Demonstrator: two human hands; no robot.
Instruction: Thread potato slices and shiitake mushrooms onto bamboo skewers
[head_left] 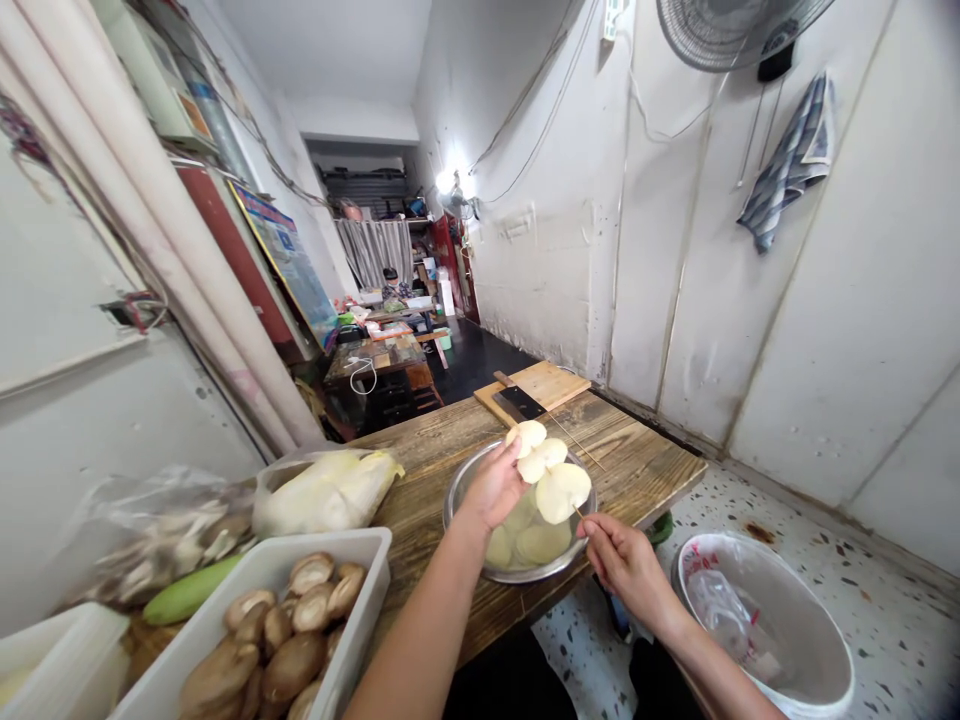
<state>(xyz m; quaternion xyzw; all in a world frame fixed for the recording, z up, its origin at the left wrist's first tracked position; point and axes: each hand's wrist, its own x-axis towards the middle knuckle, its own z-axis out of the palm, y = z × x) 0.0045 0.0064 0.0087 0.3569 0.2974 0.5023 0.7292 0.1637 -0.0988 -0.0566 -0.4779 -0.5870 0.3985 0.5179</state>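
My left hand point(495, 488) is closed on pale potato slices point(534, 452) held above a metal bowl point(459, 492). My right hand point(624, 562) pinches the near end of a thin bamboo skewer point(579, 513) that runs through a large round slice point(562, 491). More slices lie in the bowl under my hands. The bowl stands on a wooden table point(637, 465).
A white tray of brown mushrooms point(289, 630) sits at the near left, with a green gourd point(187, 592) and bagged vegetables point(330, 490) behind it. A cleaver point(517, 400) lies on a cutting board point(551, 382) at the far end. A lined bin point(765, 620) stands on the floor right.
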